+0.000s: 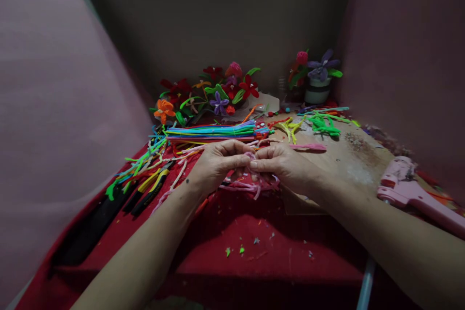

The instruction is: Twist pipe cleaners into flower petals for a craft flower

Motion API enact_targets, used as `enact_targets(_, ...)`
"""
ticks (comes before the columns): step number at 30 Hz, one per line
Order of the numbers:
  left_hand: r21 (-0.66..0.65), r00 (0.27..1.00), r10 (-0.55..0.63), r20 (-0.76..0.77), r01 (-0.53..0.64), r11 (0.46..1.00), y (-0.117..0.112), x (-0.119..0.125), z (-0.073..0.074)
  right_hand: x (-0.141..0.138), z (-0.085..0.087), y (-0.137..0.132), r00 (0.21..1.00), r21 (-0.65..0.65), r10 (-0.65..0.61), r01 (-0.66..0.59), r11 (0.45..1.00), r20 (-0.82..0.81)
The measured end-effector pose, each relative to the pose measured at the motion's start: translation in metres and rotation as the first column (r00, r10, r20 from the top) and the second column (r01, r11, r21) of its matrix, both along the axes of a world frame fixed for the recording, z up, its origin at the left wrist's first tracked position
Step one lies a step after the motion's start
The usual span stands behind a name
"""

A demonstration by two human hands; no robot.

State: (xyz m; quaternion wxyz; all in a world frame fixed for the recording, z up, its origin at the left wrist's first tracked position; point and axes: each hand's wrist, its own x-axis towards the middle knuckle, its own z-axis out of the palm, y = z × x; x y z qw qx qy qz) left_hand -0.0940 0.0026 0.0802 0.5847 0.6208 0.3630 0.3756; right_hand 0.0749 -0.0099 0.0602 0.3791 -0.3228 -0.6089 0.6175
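Both hands meet over the middle of the table, thumbs and fingertips nearly touching. Between them is a small pink pipe cleaner (pixel 250 156), bent into a loop. My left hand (pixel 223 160) pinches it from the left, my right hand (pixel 278 161) from the right. Some of the fingertips are hidden behind the thumbs. Just below the hands lie more pink pipe cleaners (pixel 241 187) on the red cloth. Behind the hands rests a bundle of blue, green and yellow pipe cleaners (pixel 214 131).
Pliers (pixel 150 189) with yellow-black handles and a black flat object (pixel 96 225) lie left. A pink glue gun (pixel 417 193) is at right, beside a brown board (pixel 358 155) with green pipe cleaners (pixel 324 124). Pipe-cleaner flowers (pixel 219 103) and a flower pot (pixel 317 90) stand behind.
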Motion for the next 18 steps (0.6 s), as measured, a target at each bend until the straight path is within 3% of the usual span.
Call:
enact_targets(5,-0.021,0.997,-0.069,-0.037,0.068,0.997,0.0003,-0.0035,0.0008,-0.0009,0.0025,-0.0018,0.996,-0.084,0.085,-0.085,0.993,-0.009)
enact_targets(8,-0.005,0.998,-0.047,-0.039,0.047,0.999,0.0002,-0.0039,0.0007,-0.002,-0.0004,-0.0008,0.997,-0.092,0.079,-0.08,0.993,-0.014)
enact_targets(13,0.118,0.99,0.131,-0.053,-0.124,0.985,-0.0006,-0.0014,0.0034,-0.0021,-0.0013,0.001,0.997,0.022,-0.027,0.026,0.999,0.065)
enact_targets(18,0.334,0.939,0.331,-0.095,-0.283,0.899,-0.0045,0.0042,0.004,-0.0028,0.0001,0.0028,0.979,0.176,-0.136,0.108,0.978,0.153)
